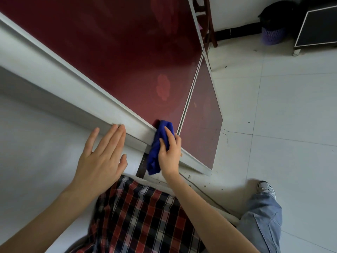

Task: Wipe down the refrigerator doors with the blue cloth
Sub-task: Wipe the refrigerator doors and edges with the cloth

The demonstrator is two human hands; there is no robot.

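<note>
Blue cloth (156,148): located at lower centre of the frame, bunched into a long wad. Its upper end is laid against the corner of the large red door (118,52), just beside the seam to the small red door (202,121). Its lower end hangs below the palm.

Right hand (170,156): the cloth is gripped. The thumb (163,143) is curled across the front of the wad and a fingertip (169,132) is laid over its upper end. The remaining fingers are wrapped round the right side, partly hidden. Most of the cloth lies left of and under the fingers.

Left hand (102,157): nothing is held. The fingers are extended and kept close together, and the palm is laid flat on the white side panel (36,143). The fingertips reach the pale edge trim (73,83). The hand is kept apart from the cloth.

Doors: a dull, smudged sheen is seen on both red faces. A lighter patch is visible at centre frame.

Floor (282,106): pale tiles with dark specks are seen at right.

Upper right of frame: a purple basket (271,35) stands next to a black cabinet (319,28).

Bottom of frame: a plaid shirt (138,216), a jeans leg (260,221) and a sneaker (266,188) are visible.
</note>
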